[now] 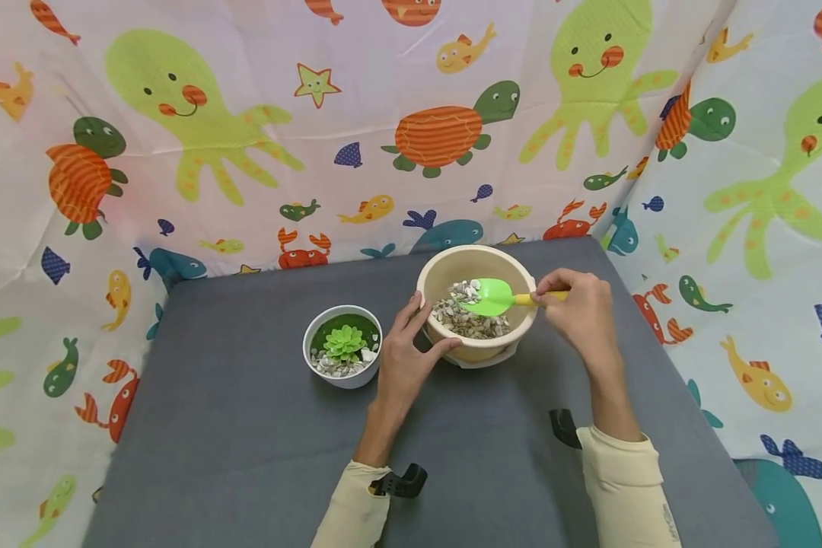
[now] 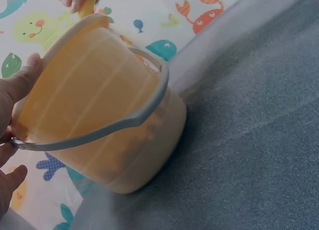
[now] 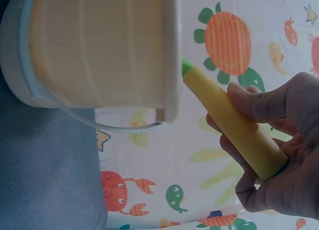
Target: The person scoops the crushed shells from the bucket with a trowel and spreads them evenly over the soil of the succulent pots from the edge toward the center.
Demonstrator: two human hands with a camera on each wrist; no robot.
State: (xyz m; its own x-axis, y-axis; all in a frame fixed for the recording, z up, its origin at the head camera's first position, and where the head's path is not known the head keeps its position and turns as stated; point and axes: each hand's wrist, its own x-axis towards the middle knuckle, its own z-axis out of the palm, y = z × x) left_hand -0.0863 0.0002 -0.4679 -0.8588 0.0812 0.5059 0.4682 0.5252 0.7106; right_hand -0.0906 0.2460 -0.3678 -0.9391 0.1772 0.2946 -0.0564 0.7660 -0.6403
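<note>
A cream bucket (image 1: 479,255) with a pale handle (image 2: 134,121) lowered against its side holds small pebbles (image 1: 476,323). My left hand (image 1: 406,354) grips its left side, thumb and fingers spread along the rim. In my right hand (image 1: 578,308) is the yellow handle (image 3: 229,120) of a small toy shovel, pinched between thumb and fingers. The shovel's green blade (image 1: 493,297) is inside the bucket's mouth, with pebbles on its tip above the others. The right wrist view shows the yellow handle slanting toward the bucket's rim.
Left of the bucket stands a white pot (image 1: 343,310) with a green succulent (image 1: 345,343) and pebbles, close to my left hand. The grey tabletop (image 1: 233,426) meets a sea-animal printed curtain (image 1: 356,68) at the back and sides.
</note>
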